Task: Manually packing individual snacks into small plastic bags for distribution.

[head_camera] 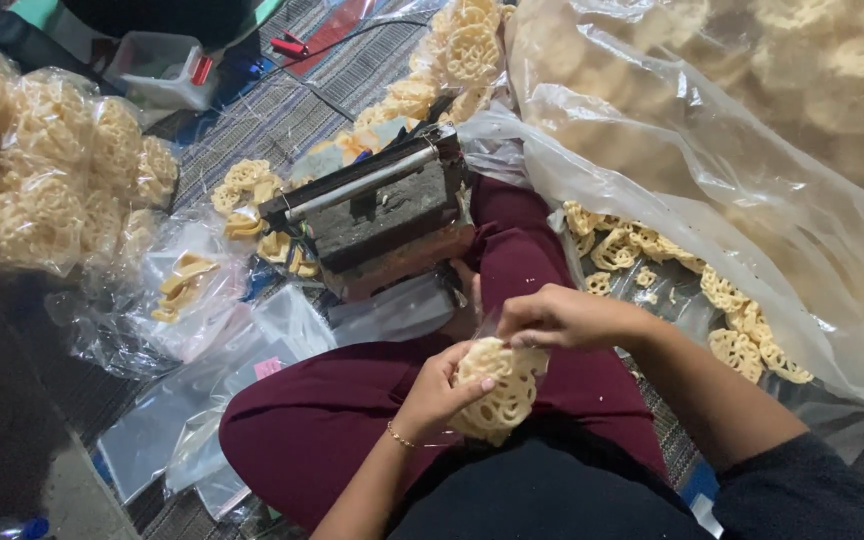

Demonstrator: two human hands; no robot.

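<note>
My left hand point(439, 392) cups a small clear plastic bag filled with pale yellow lattice crackers point(500, 392) over my lap. My right hand point(550, 316) pinches the top edge of that same bag from above. I sit cross-legged in maroon trousers point(322, 400). Just beyond my knees stands a dark, worn bag sealer with a metal bar point(377, 205).
Sealed cracker bags point(47, 170) pile at the left. A huge clear sack of crackers point(752, 130) fills the right, with loose crackers point(742, 320) spilling from it. Empty flat plastic bags point(202, 400) lie on the woven mat. A white tub point(157, 65) sits at the top left.
</note>
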